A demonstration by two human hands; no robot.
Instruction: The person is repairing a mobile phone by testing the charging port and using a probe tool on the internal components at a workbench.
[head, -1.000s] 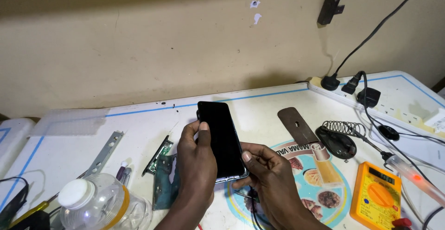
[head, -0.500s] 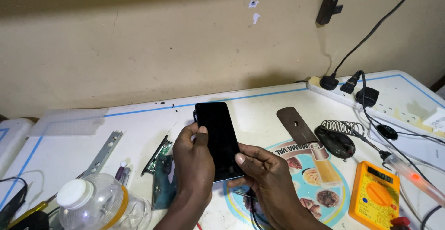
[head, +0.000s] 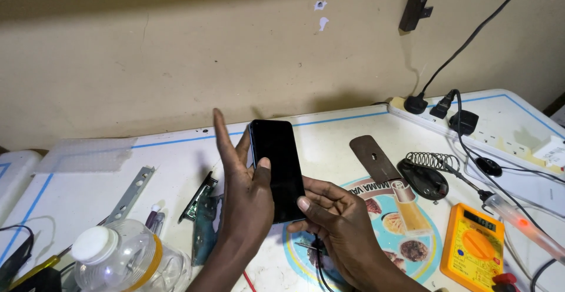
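A black smartphone (head: 280, 165) with a dark screen is held upright above the white workbench (head: 329, 136). My left hand (head: 246, 189) grips its left edge, thumb on the screen, with the other fingers stretched up and apart behind it. My right hand (head: 335, 218) supports the phone's lower right edge, its thumb pressed against the side. Both forearms come in from the bottom of the view.
A clear plastic jar with a white lid (head: 120, 259) stands at lower left, metal strips (head: 132, 192) beside it. To the right lie a brown flat plate (head: 374, 159), a soldering iron stand (head: 426, 171), an orange multimeter (head: 475, 248), a soldering iron (head: 518, 221) and a power strip (head: 471, 130).
The fingers of my left hand have opened and stretched upward behind the phone, with the thumb now on the screen. The phone has stayed in about the same place.
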